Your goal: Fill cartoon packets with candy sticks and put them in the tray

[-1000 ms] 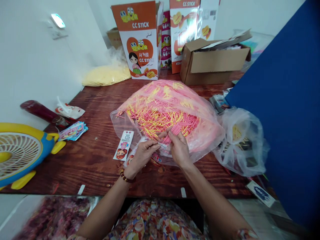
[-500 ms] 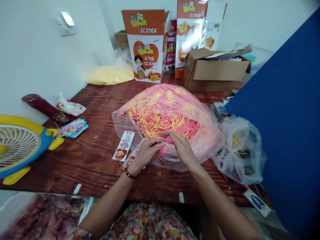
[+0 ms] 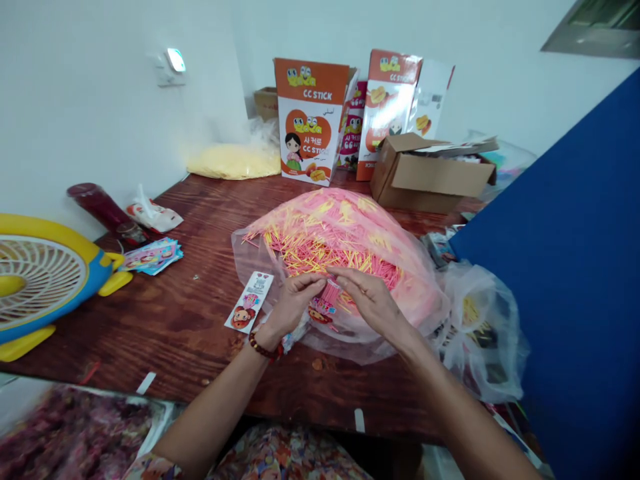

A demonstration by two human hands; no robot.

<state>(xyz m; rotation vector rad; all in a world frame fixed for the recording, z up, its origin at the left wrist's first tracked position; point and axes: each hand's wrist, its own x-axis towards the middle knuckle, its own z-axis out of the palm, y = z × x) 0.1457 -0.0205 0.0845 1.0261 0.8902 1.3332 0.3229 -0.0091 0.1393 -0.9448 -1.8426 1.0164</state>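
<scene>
A small clear printed packet [image 3: 323, 310] with pink sticks inside hangs between my hands. My left hand [image 3: 293, 303] pinches its upper left edge with thumb and forefinger. My right hand [image 3: 373, 300] is at the packet's upper right, thumb and forefinger close together on its edge; the exact contact is partly hidden. Just behind my hands lies a large open clear bag [image 3: 415, 267] full of thin pink and yellow sticks [image 3: 310, 257]. A flat printed packet [image 3: 250, 301] lies on the table left of my left hand, and more wrapper shows beside my wrist.
On the left of the wooden table [image 3: 200, 340] are a toy-like fan [image 3: 45, 273], a stack of printed packets [image 3: 153, 257] and a dark red bottle [image 3: 100, 207]. Cartons [image 3: 313, 120] and an open brown box [image 3: 435, 177] stand behind. A plastic bag [image 3: 483, 327] sits beside a blue panel [image 3: 575, 267].
The camera view has tilted up a little. My right fingers have straightened somewhat over the packet's top, and the packet's printed front shows more clearly below my hands.
</scene>
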